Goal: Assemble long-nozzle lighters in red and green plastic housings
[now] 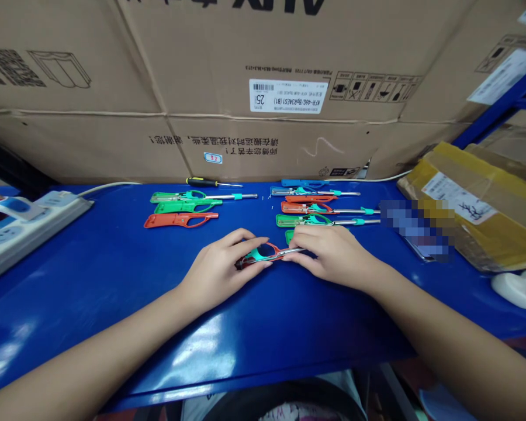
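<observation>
Between both hands is a red long-nosed gas lighter [269,252] with a teal trigger part and a metal tube. My left hand [221,262] closes its fingers and thumb around the handle end, hiding much of it. At the tube, my right hand [328,252] pinches with thumb and fingers. Just beyond the hands, opened lighters with bare tubes lie in a column: a green one [307,220], a red one [309,207] and a blue one [307,192]. To the left rest a green opened lighter [188,196], a green shell half [186,206] and a red shell half [179,219].
A screwdriver [206,183] lies at the back against a big cardboard box [201,76]. White power strips [30,219] sit at the left. On the right are a blurred phone [421,234], a taped parcel [447,204] and a white object [519,289] on the blue table [166,356].
</observation>
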A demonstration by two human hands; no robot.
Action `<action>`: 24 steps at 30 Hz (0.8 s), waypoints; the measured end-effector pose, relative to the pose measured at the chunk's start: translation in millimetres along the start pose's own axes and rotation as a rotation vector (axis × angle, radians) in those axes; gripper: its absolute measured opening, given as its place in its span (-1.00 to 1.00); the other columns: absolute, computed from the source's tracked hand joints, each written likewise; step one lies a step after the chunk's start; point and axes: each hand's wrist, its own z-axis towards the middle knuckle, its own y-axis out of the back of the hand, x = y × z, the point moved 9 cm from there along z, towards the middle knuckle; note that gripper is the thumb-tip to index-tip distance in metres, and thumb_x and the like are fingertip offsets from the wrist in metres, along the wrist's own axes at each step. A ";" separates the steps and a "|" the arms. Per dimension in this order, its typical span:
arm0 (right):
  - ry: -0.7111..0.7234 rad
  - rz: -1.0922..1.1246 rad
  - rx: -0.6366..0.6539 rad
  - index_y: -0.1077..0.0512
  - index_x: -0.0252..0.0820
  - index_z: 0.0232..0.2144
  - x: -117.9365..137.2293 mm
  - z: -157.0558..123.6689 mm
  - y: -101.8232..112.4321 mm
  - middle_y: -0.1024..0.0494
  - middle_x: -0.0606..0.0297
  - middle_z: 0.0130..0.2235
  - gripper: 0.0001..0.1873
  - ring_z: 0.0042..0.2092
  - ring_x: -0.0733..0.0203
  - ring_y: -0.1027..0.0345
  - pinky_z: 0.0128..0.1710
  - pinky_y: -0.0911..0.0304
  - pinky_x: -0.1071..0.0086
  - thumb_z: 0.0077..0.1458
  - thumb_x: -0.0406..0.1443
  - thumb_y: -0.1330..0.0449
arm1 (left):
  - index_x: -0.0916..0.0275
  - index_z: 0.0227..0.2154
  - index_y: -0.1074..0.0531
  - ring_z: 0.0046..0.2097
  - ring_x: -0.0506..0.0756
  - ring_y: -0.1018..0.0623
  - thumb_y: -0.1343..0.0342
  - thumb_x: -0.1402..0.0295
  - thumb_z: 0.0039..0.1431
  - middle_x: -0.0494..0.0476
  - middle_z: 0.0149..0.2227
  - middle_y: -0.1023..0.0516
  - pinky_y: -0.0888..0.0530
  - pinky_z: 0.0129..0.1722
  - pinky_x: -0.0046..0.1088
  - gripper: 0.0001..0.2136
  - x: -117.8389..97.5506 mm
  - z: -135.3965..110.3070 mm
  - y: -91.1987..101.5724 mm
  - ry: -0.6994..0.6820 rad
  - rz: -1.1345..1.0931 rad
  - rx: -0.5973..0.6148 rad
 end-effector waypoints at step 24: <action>-0.049 0.040 -0.031 -0.52 -0.17 -0.38 -3.5 1.1 2.2 -0.62 0.30 -0.31 -0.64 -0.24 0.20 -0.49 -0.36 -0.09 0.36 0.32 -0.06 -0.16 | 0.13 0.10 -0.49 -0.23 0.03 -0.60 -0.14 0.17 0.35 0.13 -0.02 -0.55 -0.51 -0.25 -0.45 -0.67 -1.8 1.5 2.6 -0.042 0.064 -0.024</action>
